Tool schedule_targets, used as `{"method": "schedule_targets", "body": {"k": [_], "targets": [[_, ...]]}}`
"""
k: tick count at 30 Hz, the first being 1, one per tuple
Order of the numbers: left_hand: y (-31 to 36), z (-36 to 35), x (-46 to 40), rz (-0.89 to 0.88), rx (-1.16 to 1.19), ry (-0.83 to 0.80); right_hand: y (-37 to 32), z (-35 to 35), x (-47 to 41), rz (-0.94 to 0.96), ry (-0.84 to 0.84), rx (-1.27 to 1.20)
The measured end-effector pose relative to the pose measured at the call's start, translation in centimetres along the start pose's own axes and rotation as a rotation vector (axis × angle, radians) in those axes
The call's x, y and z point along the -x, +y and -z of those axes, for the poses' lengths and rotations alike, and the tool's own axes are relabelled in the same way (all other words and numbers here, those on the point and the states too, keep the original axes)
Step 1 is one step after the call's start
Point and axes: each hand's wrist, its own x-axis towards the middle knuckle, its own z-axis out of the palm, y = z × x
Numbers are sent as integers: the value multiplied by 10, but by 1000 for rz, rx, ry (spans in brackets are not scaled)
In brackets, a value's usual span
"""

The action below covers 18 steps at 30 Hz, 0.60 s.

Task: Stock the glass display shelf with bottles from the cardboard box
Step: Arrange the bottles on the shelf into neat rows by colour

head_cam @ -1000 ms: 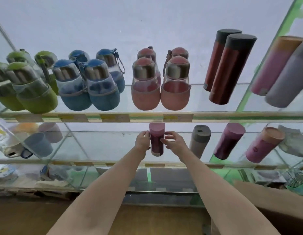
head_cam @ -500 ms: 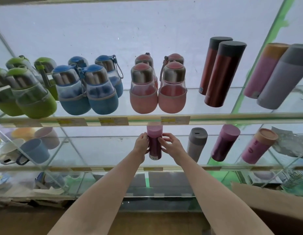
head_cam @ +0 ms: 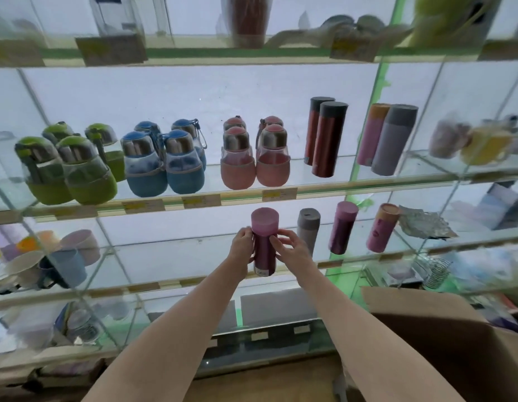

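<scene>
1. Head view: just below the middle of the frame a purple bottle (head_cam: 263,245) with a pale pink cap stands upright, its long axis vertical, its base at the front edge of the glass display shelf (head_cam: 170,281).

2. The left hand (head_cam: 242,247) curls round the bottle's left side and the right hand (head_cam: 289,247) pinches its right side with curled fingers (head_cam: 276,238); both grip the body below the cap. The bottle sits squarely between them, neither hand clearly nearer.

3. I cannot tell whether the base rests on the glass or hangs just above it.

4. To the right along the same shelf stand a grey bottle (head_cam: 307,230), just beside the right hand, then a dark purple bottle (head_cam: 342,227) and a pink bottle (head_cam: 381,229).

5. The cardboard box (head_cam: 443,338) lies open at lower right, below the right forearm.

6. My guess: the bottle wants easing straight back into the row, kept upright.
</scene>
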Motion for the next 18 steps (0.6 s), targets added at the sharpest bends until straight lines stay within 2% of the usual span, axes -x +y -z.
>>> {"method": "schedule_targets", "body": {"k": [10, 18], "targets": [[63, -87, 31, -153, -87, -173, -83, 74, 21, 163, 240, 13], [115, -187, 25, -338, -63, -222, -139, 144, -7, 267, 417, -4]]}}
